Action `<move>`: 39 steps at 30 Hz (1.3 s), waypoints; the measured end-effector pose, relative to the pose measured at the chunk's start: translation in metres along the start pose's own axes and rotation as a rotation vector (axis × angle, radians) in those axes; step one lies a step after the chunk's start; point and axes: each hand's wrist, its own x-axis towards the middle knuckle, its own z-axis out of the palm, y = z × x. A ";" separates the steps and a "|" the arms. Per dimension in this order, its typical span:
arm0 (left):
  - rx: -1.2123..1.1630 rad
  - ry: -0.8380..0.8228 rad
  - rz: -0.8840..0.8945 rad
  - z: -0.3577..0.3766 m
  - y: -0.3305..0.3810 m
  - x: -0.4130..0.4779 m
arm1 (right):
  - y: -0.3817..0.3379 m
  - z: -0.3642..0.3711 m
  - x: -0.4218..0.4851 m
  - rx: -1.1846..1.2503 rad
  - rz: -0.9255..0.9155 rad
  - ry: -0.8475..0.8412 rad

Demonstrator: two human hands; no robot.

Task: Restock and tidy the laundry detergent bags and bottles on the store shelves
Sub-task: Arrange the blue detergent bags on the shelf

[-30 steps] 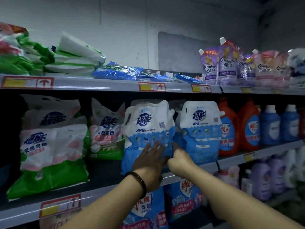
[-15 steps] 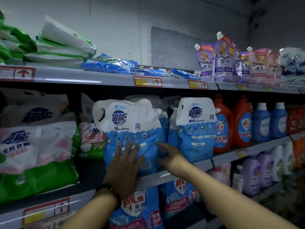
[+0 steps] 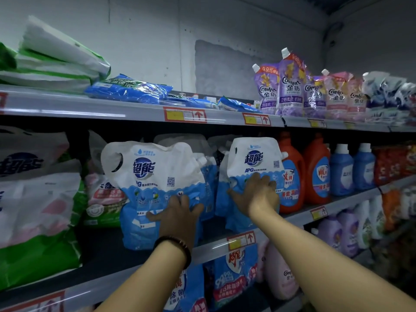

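Observation:
Two white-and-blue detergent pouches stand upright on the middle shelf [image 3: 108,248]. My left hand [image 3: 177,218], with a dark bead bracelet on the wrist, presses flat with spread fingers on the lower front of the left pouch [image 3: 153,176]. My right hand [image 3: 255,194] lies with spread fingers on the blue lower part of the right pouch [image 3: 253,158], thumb toward its left edge. More white pouches stand behind these two, mostly hidden.
Green-and-white powder bags [image 3: 38,210] fill the shelf's left. Orange bottles [image 3: 315,170] and blue bottles [image 3: 351,170] stand to the right. The top shelf holds flat blue packs [image 3: 128,91] and purple softener pouches [image 3: 290,86]. Purple bottles [image 3: 337,233] sit below.
The left pouch slid leftward under my left hand, opening a gap between the two pouches. My right hand moved from that gap onto the front of the right pouch.

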 end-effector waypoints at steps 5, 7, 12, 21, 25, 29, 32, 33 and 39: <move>0.015 -0.027 -0.029 0.005 0.006 0.007 | -0.015 0.025 0.014 0.050 0.024 0.004; 0.000 -0.006 -0.012 0.011 0.003 0.010 | -0.017 0.032 0.019 0.052 0.013 0.052; 0.020 0.025 0.023 0.020 -0.003 0.013 | -0.013 0.033 0.019 0.074 -0.029 0.026; 0.032 -0.057 0.036 0.009 -0.004 0.015 | 0.027 -0.021 0.024 0.417 -0.059 0.235; 0.035 -0.056 0.021 0.007 -0.003 0.014 | 0.044 -0.069 0.016 0.574 -0.173 0.323; -0.142 -0.179 0.036 -0.005 -0.019 0.012 | 0.059 -0.109 -0.014 0.774 -0.253 0.285; -0.255 -0.220 0.008 -0.025 -0.028 0.006 | 0.072 -0.128 -0.043 1.001 -0.303 0.155; -0.280 -0.179 0.017 -0.032 -0.026 0.001 | 0.075 -0.134 -0.053 1.081 -0.320 0.111; -1.660 -0.329 0.108 -0.053 0.020 -0.057 | 0.076 -0.178 -0.094 1.418 -0.363 -0.095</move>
